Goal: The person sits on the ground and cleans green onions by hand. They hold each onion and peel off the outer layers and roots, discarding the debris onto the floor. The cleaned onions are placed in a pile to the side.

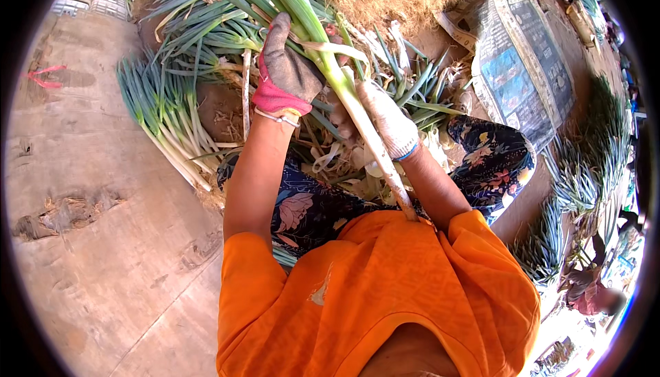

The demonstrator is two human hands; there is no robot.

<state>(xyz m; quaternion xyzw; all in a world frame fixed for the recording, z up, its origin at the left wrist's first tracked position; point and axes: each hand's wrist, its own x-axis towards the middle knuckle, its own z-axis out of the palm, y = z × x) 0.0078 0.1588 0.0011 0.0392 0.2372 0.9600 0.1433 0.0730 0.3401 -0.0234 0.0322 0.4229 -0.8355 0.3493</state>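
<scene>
A long, thick green onion [356,104] slants across the space before me, its leaves up and away and its root end against my orange shirt. My left hand [291,67], in a grey and pink work glove, grips it where the leaves begin, thumb pointing up along them. Lower on the stalk, my right hand [388,116] in a white knit glove closes around the pale shaft, with some fingers partly hidden behind it. A pale, loose outer leaf [337,49] bends away from the stalk just above the right fingertips.
Bundled green onions [170,119] lie at my left. Stripped leaves [423,88] litter the ground between my knees, with a heap of roots [402,0] beyond. A printed sack [523,62] lies by my right knee. More onion rows [577,171] and another person [593,294] are farther right.
</scene>
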